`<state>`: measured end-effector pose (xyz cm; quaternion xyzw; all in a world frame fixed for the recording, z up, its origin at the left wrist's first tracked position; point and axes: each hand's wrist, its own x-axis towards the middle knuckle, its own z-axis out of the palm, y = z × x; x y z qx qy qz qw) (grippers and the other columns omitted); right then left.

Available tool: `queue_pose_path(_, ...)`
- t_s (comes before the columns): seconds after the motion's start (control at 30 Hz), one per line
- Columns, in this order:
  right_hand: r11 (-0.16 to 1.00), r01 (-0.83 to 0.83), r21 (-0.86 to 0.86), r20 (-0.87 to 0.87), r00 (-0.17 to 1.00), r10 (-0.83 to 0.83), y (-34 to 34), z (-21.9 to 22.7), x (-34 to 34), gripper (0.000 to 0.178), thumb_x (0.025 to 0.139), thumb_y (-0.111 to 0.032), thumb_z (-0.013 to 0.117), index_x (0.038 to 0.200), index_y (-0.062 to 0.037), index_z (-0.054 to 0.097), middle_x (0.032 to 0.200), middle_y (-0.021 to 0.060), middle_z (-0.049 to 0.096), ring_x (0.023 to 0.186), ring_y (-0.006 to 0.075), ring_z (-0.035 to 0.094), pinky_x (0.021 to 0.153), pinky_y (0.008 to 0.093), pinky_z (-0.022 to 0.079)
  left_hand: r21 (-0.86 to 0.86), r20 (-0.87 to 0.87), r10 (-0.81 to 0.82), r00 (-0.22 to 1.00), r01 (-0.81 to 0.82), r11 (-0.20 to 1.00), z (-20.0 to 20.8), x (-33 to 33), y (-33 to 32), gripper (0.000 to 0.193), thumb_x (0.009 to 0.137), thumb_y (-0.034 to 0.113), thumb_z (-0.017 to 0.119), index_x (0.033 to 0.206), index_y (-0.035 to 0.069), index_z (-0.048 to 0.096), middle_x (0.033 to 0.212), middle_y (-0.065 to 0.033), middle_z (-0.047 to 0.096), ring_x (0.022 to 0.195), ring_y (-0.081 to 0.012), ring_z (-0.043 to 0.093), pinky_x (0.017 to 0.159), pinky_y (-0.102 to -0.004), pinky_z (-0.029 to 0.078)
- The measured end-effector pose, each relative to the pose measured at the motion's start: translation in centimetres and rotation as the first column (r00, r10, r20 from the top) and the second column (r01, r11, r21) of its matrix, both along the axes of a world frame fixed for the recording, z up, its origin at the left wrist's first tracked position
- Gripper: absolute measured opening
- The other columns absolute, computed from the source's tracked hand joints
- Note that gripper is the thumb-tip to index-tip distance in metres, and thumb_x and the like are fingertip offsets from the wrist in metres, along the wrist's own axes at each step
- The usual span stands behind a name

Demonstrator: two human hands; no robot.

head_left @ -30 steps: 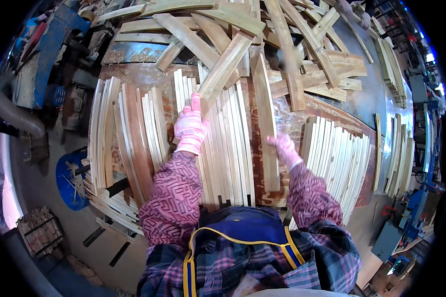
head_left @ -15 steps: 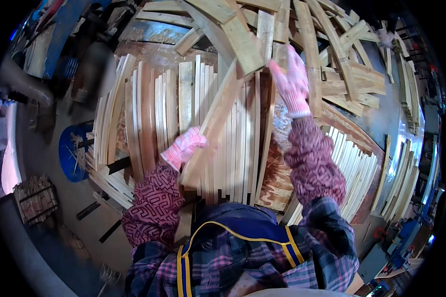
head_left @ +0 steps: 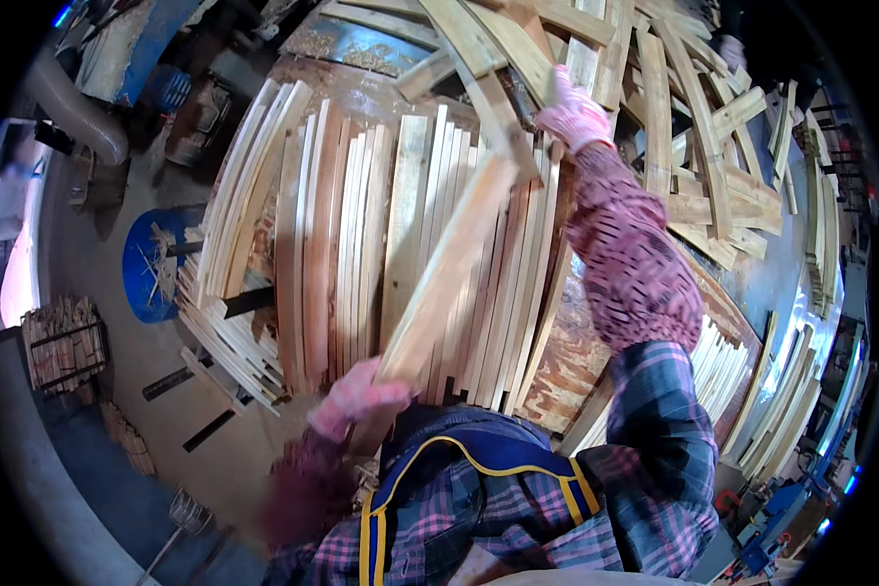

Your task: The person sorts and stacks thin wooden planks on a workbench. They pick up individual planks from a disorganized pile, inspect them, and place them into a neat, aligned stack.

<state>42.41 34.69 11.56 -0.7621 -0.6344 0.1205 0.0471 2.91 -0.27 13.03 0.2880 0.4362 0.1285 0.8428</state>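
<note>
My left hand, in a pink glove, is closed around the near end of a wooden board. That board slants away to the right over a row of upright-stacked strips. My right hand, gloved the same way, reaches out to the heap at the far side. Its fingers close on the near end of another pale wooden board; the fingertips are partly hidden. Just left of this hand, a narrower board juts from the heap toward the row.
A loose heap of crossed boards fills the far right. More strips stand at the right. On the left are a blue tub with wood scraps, a rack of bundled sticks and a ribbed hose.
My left hand has drawn its board nearer to my body. The right hand has gone from spread fingers to gripping a board on the heap, which has shifted away. The view has moved slightly.
</note>
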Motion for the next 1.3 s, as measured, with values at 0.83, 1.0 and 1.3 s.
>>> queue_pose_path(0.83, 0.863, -0.183, -0.472, -0.855, 0.335, -0.396, -44.9, -8.9, -18.3, 0.093, 0.086, -0.036, 0.075, 0.156, -0.0078, 0.021, 0.124, 0.0165, 0.065, 0.106, 0.0309, 0.067, 0.09, 0.0378, 0.053, 0.206, -0.976, 0.218, 0.013, 0.387, 0.899, -5.6, -7.2, 5.6, 0.103, 0.08, 0.048, 0.076, 0.16, 0.019, 0.017, 0.151, -0.0157, 0.042, 0.14, -0.0362, 0.039, 0.117, -0.0468, 0.029)
queue_pose_path(1.0, 0.859, -0.092, -0.504, -0.725, 0.586, -0.362, -45.4, -12.3, -21.9, 0.112, 0.088, -0.049, 0.069, 0.162, -0.0088, -0.005, 0.12, 0.0243, 0.064, 0.107, 0.0411, 0.066, 0.095, 0.0458, 0.049, 0.227, -0.968, 0.248, 0.029, 0.514, 0.827, -4.1, -9.3, 6.1, 0.113, 0.071, 0.079, 0.069, 0.16, 0.026, 0.024, 0.165, -0.0232, 0.014, 0.151, -0.0471, 0.007, 0.122, -0.056, 0.008)
queue_pose_path(1.3, 0.922, 0.085, -0.379, -0.889, 0.243, -0.388, -50.1, -10.7, -24.7, 0.083, 0.09, -0.018, 0.072, 0.154, -0.0064, 0.02, 0.114, 0.0137, 0.066, 0.099, 0.0227, 0.065, 0.085, 0.0361, 0.054, 0.408, -0.858, 0.237, 0.456, 0.324, 0.854, -10.2, -16.1, 6.6, 0.124, 0.07, 0.079, 0.072, 0.163, 0.034, 0.004, 0.167, -0.0235, -0.001, 0.154, -0.0437, 0.009, 0.121, -0.05, 0.023)
